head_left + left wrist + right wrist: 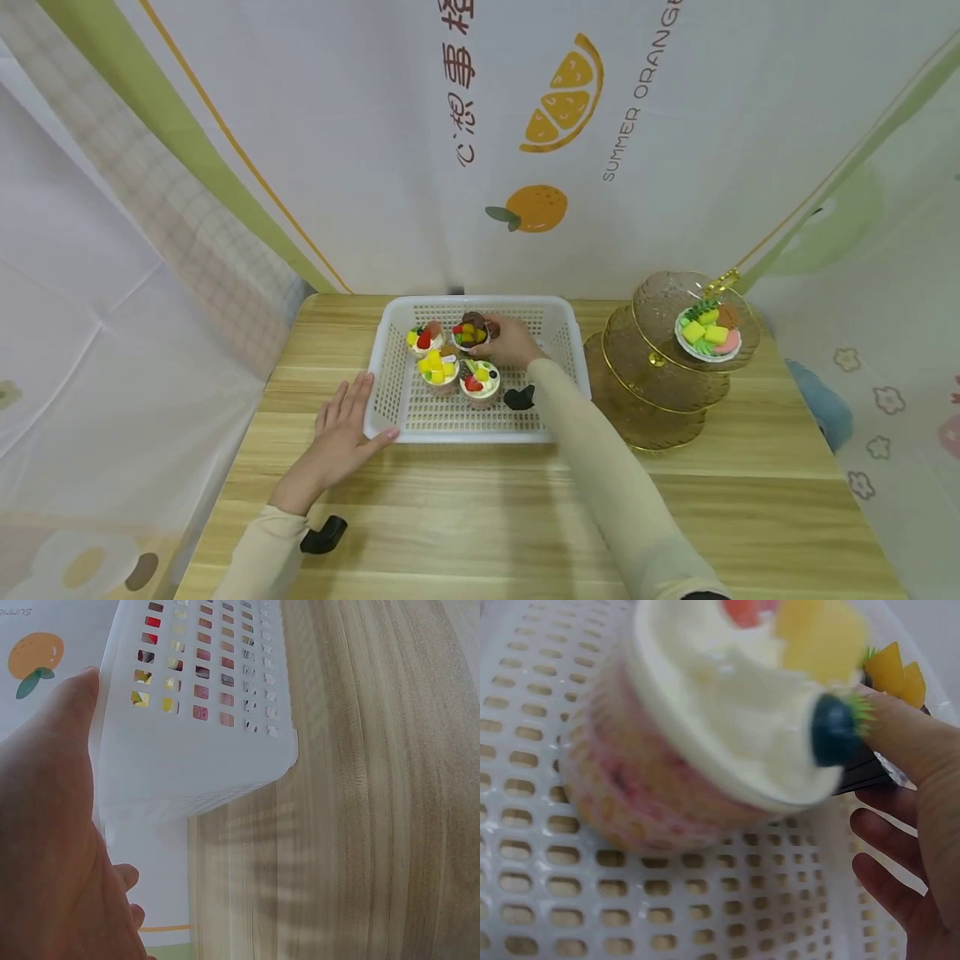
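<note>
Pale cloth [360, 125] hangs beyond the back and sides of your wood-grain worktop [465, 517], an orange print facing you. Near the back right corner stands a tiered stand [660, 392]; along the back edge, a white basket [465, 436]. Your left hand [341, 442] lies at the basket's front left corner, grip relaxed, fingers extended. Your right hand [513, 342] reaches in. A plate of food [708, 333] tops the stand. Three cream-topped cups [438, 371] sit in the basket, beside the dark dessert cup [470, 334] your right grip pinches near its back edge.
</note>
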`<state>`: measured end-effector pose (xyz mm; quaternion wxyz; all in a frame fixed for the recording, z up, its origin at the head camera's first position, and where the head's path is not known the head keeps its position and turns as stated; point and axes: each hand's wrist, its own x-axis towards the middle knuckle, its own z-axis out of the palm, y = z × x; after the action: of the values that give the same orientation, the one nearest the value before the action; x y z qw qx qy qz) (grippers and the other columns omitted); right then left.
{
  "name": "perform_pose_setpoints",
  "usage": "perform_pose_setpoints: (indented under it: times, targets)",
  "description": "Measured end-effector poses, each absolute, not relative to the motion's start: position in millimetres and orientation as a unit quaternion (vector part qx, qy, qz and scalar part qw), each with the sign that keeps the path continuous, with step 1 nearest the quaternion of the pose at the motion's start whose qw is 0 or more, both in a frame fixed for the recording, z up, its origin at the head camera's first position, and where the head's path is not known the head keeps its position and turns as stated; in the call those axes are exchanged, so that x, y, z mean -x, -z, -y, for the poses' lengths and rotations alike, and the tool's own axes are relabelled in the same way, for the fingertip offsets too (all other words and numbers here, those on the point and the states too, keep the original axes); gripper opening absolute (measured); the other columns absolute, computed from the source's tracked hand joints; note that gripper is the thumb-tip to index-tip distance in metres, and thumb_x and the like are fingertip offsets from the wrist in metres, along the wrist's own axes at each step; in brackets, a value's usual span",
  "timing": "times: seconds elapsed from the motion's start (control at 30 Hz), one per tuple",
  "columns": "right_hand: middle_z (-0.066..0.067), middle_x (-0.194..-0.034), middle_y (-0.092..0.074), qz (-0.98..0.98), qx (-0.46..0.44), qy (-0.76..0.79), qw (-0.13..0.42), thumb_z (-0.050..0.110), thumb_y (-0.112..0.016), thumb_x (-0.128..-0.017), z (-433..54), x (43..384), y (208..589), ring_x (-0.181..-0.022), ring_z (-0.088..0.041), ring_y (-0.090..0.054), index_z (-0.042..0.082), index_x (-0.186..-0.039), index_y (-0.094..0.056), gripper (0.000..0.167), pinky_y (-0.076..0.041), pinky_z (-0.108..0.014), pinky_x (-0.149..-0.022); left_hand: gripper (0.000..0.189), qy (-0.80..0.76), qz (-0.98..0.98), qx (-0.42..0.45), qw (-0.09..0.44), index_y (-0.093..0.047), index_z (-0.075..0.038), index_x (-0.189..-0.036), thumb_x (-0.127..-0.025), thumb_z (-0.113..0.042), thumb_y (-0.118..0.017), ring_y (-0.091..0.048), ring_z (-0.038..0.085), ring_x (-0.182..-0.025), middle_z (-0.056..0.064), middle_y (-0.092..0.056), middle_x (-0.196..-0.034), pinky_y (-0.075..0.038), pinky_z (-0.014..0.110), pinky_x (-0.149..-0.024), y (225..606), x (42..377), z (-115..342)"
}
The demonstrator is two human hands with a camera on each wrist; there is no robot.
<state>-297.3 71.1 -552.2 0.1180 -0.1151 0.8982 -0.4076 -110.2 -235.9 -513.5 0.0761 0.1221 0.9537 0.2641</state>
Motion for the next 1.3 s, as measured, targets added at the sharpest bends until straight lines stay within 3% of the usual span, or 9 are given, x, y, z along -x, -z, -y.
perform_pose_setpoints:
  times: [0.3,0.53,1.07,1.3]
  targets:
    - [-0.007,-0.125,-0.065,-0.886,0.127,0.438,0.082,0.033,-0.089,-0.080,-82.1,290.1,528.6,-0.105,-0.022,-0.059,0.009,-0.145,-0.057,0.077,-0.051,-0.040,-0.089,0.099,-0.256,-0.956,-0.124,0.073,0.001,-0.005,-0.163,-0.100,-0.055,-0.057,0.006,0.046,-0.149,0.022,0.000,-0.167,0.002,0.072,-0.110,513.7,109.5,235.8]
    - [-0.004,-0.120,-0.066,-0.890,0.125,0.436,0.052,0.040,-0.088,-0.080,-85.8,274.5,511.8,-0.102,-0.019,-0.059,0.011,-0.144,-0.057,0.077,-0.051,-0.038,-0.087,0.099,-0.252,-0.958,-0.124,0.065,0.000,-0.005,-0.163,-0.099,-0.054,-0.058,0.004,0.047,-0.149,0.023,-0.001,-0.167,-0.001,0.073,-0.109,513.4,109.7,237.1]
    - [-0.002,-0.119,-0.067,-0.881,0.147,0.448,-0.036,0.040,-0.088,-0.080,-118.2,214.5,466.7,-0.099,-0.020,-0.061,0.011,-0.141,-0.060,0.074,-0.052,-0.041,-0.083,0.099,-0.253,-0.957,-0.125,0.064,0.000,-0.004,-0.163,-0.100,-0.054,-0.058,0.005,0.047,-0.149,0.025,-0.002,-0.166,0.000,0.073,-0.109,512.7,110.8,237.0]
    - [-0.006,-0.116,-0.068,-0.875,0.127,0.464,-0.061,0.034,-0.090,-0.079,-146.7,178.5,456.0,-0.099,-0.026,-0.062,0.006,-0.140,-0.061,0.073,-0.051,-0.044,-0.083,0.098,-0.256,-0.956,-0.132,0.061,0.000,-0.004,-0.163,-0.100,-0.054,-0.058,0.005,0.048,-0.149,0.024,0.000,-0.166,0.000,0.074,-0.108,513.3,111.1,235.7]
